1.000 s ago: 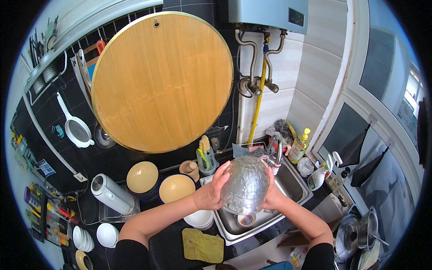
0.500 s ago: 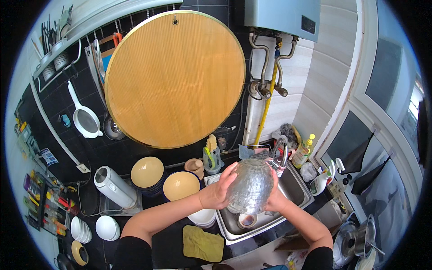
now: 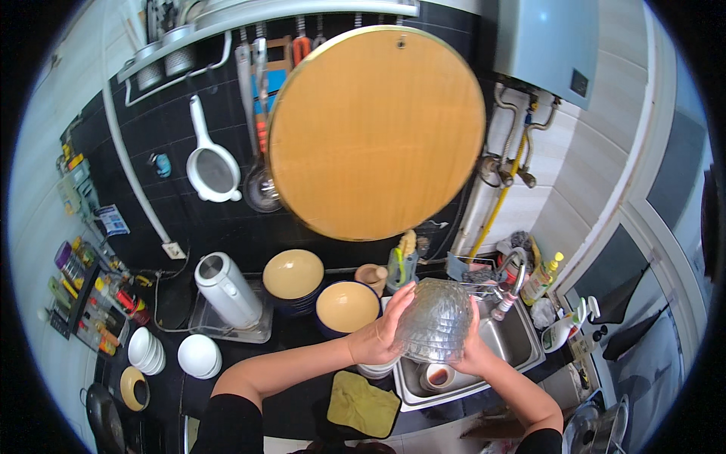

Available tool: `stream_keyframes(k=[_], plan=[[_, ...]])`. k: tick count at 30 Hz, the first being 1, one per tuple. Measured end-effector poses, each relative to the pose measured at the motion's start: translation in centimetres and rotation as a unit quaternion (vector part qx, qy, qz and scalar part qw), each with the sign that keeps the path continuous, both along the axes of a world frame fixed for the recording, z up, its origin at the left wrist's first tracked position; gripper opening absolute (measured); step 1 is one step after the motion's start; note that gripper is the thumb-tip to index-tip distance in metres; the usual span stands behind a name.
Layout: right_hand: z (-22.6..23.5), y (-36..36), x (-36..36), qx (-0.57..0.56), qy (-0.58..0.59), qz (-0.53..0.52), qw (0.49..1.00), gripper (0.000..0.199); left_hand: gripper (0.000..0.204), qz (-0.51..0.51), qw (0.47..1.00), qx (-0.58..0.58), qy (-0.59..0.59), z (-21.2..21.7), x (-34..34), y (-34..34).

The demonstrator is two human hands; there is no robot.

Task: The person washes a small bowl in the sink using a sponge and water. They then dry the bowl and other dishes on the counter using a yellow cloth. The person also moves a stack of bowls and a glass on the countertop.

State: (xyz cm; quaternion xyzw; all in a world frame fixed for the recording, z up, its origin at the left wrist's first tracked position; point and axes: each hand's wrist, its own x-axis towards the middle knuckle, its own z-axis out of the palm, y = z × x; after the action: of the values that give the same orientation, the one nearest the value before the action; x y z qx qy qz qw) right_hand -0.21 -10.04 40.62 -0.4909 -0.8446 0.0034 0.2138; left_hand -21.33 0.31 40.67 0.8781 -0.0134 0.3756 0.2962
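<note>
Between my two hands is a stack of clear glass bowls [image 3: 439, 321], bottoms up and tilted, held above the left part of the steel sink [image 3: 463, 396]. My left hand [image 3: 383, 333] presses against its left side with the fingers stretched along the glass. On the right side, my right hand [image 3: 474, 344] grips it, fingers partly hidden behind it. Below, in the sink, stands a small white bowl [image 3: 437, 377] with something brown inside. White bowls [image 3: 377, 370] sit beside the sink, partly covered by my left forearm.
Cream bowls [image 3: 348, 306] with dark blue outsides stand left of the sink. A folded olive cloth [image 3: 364, 404] lies on the counter. The faucet [image 3: 513, 276] rises behind the sink. Farther left are a white kettle [image 3: 231, 291] and more white bowls [image 3: 200, 356].
The view has turned left, so the surroundings sit farther right in the picture. My hands still hold the glass bowls over the sink; the stack is tilted a little differently, showing its layered rims.
</note>
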Motion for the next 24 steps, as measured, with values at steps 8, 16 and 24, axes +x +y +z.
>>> stream_keyframes(k=[8, 16, 24], plan=[[-0.1, 0.8, -12.6, -0.214, 0.349, 0.075, 0.909, 0.107, 0.089, 0.084, 0.984, -0.155, 0.028, -1.4, -13.3, -2.5], [-12.3, 0.3, -24.9, -0.474, 0.451, -0.009, 0.756, 0.090, 0.084, 0.090, 0.838, -0.530, 0.093, -13.0, -27.0, -4.5], [-24.7, 8.0, -28.7, -0.664, 0.490, -0.077, 0.559, 0.064, 0.074, 0.182, 0.601, -0.775, 0.068, -23.1, -30.1, -1.1]])
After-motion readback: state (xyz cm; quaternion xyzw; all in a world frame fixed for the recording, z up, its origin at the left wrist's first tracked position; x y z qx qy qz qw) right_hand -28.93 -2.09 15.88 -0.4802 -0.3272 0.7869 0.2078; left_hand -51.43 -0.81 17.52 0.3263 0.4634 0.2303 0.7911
